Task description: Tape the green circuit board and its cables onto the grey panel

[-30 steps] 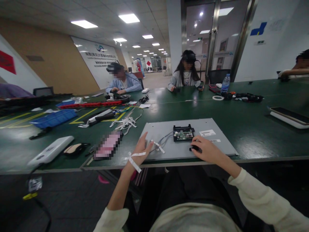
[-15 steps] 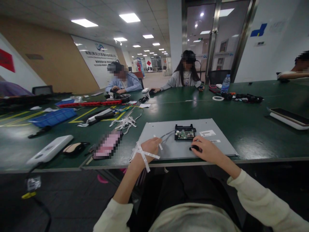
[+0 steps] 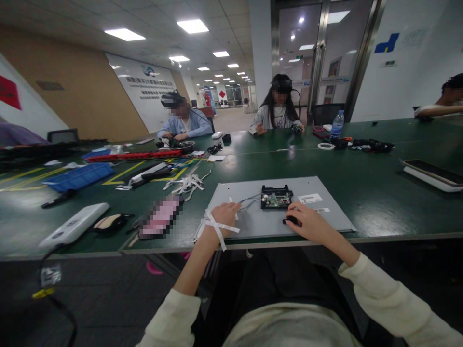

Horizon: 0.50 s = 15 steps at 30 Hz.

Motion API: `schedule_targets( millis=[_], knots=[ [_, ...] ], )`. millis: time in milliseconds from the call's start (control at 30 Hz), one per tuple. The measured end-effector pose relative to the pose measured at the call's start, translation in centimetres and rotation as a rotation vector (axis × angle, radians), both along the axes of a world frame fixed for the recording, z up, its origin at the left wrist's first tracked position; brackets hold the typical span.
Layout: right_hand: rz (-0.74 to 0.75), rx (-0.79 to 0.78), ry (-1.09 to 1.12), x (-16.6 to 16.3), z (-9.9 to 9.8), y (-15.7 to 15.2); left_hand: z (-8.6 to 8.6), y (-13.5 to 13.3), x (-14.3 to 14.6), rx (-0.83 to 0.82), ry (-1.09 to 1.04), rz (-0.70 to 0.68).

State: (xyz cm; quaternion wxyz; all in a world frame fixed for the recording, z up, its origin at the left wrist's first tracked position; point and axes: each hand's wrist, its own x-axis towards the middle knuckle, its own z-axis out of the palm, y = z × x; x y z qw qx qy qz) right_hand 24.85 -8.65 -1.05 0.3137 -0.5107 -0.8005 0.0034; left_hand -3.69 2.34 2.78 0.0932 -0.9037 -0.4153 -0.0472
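A flat grey panel [image 3: 258,225] lies on the table's front edge in front of me. On it sits a green circuit board [image 3: 277,199] in a black plastic frame, with thin grey cables [image 3: 250,200] running left. My left hand [image 3: 223,217] rests over the panel's left part, fingers closed at the cable end; white strips [image 3: 220,232] cling to its wrist and back. Just below the board's right corner, my right hand [image 3: 309,222] grips a small black part [image 3: 290,220], mostly hidden by the fingers.
Left of the panel lie a pink phone [image 3: 161,217], loose white strips [image 3: 188,183], a computer mouse [image 3: 111,221] and a white power bank [image 3: 74,224]. A blue tray [image 3: 78,176] stands farther back. Two people sit opposite; a bottle [image 3: 337,124] stands far right.
My left hand has shifted slightly, and the strips on it moved with it. My right hand stays nearly still. The person opposite has drawn a hand back from a black object.
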Motion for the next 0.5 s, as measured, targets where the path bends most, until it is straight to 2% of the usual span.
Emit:
schedule_targets(
  millis=[100,300,500],
  knots=[
    [-0.008,-0.008,-0.011,0.0,-0.2,0.1,0.1,0.2,0.2,0.052,0.034,0.036],
    [-0.005,-0.013,-0.012,0.1,-0.2,0.2,0.1,0.8,-0.3,0.145,0.017,0.006],
    [-0.001,-0.006,-0.008,0.1,-0.1,0.1,-0.1,2.3,-1.2,0.099,0.028,-0.103]
  ],
)
